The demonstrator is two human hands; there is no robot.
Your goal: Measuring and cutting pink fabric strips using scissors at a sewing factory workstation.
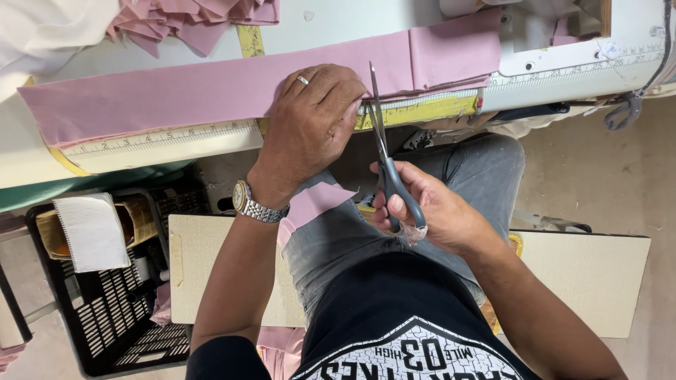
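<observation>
Pink strip (176, 95) flat on counter (338, 28), pinned under spread left hand (310, 127). Right hand (429, 211) closed on scissors (386, 155), blades at strip's edge. Soft, light, probably slippery: best pressed near the cut.

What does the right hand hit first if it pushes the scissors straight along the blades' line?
Likely the pink fabric strip: the right hand aims the scissors up-frame, tips already at its edge beside the left hand.

White worktable (338, 28) with ruler-marked edge, long pink fabric strip (176, 95) flat across it, pink scraps (190, 21) behind
</observation>
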